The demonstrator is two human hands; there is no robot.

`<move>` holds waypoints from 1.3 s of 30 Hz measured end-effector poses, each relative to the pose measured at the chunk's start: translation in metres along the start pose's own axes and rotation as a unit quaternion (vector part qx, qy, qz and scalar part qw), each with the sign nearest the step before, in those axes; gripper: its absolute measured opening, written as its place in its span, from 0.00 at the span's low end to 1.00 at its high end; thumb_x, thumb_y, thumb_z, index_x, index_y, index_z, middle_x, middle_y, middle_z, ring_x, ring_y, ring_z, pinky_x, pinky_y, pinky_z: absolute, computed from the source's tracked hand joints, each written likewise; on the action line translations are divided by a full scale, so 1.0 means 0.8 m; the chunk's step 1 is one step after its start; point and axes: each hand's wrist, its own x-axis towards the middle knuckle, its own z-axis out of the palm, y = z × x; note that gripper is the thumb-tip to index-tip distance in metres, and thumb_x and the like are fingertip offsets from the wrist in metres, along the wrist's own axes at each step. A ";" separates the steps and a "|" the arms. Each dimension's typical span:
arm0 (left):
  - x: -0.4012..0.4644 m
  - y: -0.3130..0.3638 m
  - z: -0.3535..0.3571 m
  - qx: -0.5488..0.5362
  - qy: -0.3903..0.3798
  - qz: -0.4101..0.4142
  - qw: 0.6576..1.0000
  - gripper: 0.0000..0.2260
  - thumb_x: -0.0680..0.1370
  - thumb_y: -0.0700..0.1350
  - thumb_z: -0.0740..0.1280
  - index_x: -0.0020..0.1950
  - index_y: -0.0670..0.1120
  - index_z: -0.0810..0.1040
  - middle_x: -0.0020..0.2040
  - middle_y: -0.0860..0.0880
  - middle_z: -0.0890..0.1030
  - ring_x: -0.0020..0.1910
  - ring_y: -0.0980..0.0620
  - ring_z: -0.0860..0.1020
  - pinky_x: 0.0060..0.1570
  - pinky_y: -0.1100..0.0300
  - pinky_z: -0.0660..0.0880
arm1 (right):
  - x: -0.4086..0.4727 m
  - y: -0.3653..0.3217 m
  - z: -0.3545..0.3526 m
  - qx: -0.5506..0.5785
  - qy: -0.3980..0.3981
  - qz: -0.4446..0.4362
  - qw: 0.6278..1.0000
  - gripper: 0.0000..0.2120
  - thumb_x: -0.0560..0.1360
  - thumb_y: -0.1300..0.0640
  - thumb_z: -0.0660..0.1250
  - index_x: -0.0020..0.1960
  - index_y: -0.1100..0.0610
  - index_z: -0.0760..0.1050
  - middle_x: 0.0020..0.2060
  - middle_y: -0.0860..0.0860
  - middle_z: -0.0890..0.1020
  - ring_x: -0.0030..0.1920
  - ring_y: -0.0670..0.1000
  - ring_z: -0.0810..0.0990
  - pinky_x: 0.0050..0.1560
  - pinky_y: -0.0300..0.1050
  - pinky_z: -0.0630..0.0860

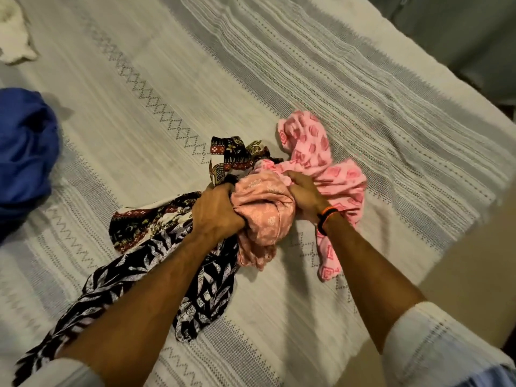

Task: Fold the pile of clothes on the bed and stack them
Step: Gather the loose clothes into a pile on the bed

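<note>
Bed (279, 65): covered by a pale woven spread with grey stripes and zigzag bands; its right edge and near right corner are seen, with darker floor beyond.

Blue garment (25, 152): bunched in a heap at the left edge, well apart from both hands.

Black-and-white leaf-print garment (120, 277): spread loosely at the near left, partly covered by the left forearm, and running off toward the near left corner.

Pink patterned garment (326, 169): crumpled to the right of centre, partly under the right hand and wrist, with one end trailing toward the near side.

Dark patterned cloth (234, 155): red, gold and cream motifs; lies just beyond the left hand and continues beneath it, touching the leaf-print garment.

Peach floral garment (265, 216): bunched into a wad between the two hands and gripped from both sides; its lower end hangs down onto the spread.

White fluffy item (14, 32): lies at the far left corner, well apart from everything else; its kind cannot be told.

Left hand (217, 210): fingers curled tight round the left side of the peach wad, with some dark cloth seemingly caught in the same grasp.

Right hand (304, 194): fingers curled into the right side of the peach wad, resting against the pink garment.

Wristband (325, 219): orange and black, worn on the right wrist.
</note>
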 end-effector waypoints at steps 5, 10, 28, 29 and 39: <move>-0.067 -0.010 -0.046 -0.059 0.037 -0.004 0.998 0.13 0.66 0.53 0.74 0.43 0.49 0.76 0.40 0.48 0.82 0.40 0.43 0.80 0.42 0.48 0.80 | -0.085 -0.029 0.039 0.124 -0.072 0.022 0.989 0.09 0.77 0.68 0.63 0.52 0.58 0.78 0.49 0.57 0.83 0.50 0.57 0.79 0.58 0.62 0.75; -0.162 -0.032 -0.118 -0.079 0.075 -0.004 0.994 0.11 0.66 0.51 0.74 0.41 0.50 0.75 0.38 0.51 0.82 0.38 0.45 0.80 0.39 0.49 0.79 | -0.175 -0.070 0.086 0.123 -0.088 -0.021 0.988 0.10 0.75 0.64 0.66 0.52 0.52 0.80 0.53 0.57 0.84 0.54 0.60 0.81 0.60 0.64 0.75; -0.610 -0.268 -0.327 -0.190 0.286 -0.026 0.939 0.15 0.65 0.55 0.73 0.48 0.50 0.81 0.43 0.54 0.85 0.43 0.51 0.83 0.44 0.47 0.81 | -0.592 -0.170 0.404 0.123 -0.184 -0.184 0.958 0.06 0.70 0.51 0.71 0.44 0.52 0.80 0.44 0.56 0.82 0.46 0.55 0.78 0.52 0.58 0.76; -0.637 -0.287 -0.335 -0.200 0.287 -0.027 0.936 0.16 0.65 0.55 0.75 0.50 0.52 0.81 0.44 0.55 0.85 0.44 0.52 0.83 0.46 0.48 0.81 | -0.619 -0.170 0.426 0.124 -0.186 -0.192 0.956 0.04 0.73 0.52 0.70 0.45 0.52 0.80 0.44 0.55 0.82 0.46 0.55 0.78 0.51 0.57 0.77; -0.795 -0.442 -0.424 -0.235 0.325 -0.034 0.916 0.22 0.62 0.51 0.76 0.56 0.53 0.81 0.47 0.54 0.85 0.48 0.52 0.83 0.52 0.50 0.81 | -0.773 -0.197 0.602 0.124 -0.191 -0.239 0.944 0.23 0.68 0.48 0.71 0.62 0.53 0.79 0.59 0.55 0.82 0.59 0.57 0.81 0.58 0.55 0.79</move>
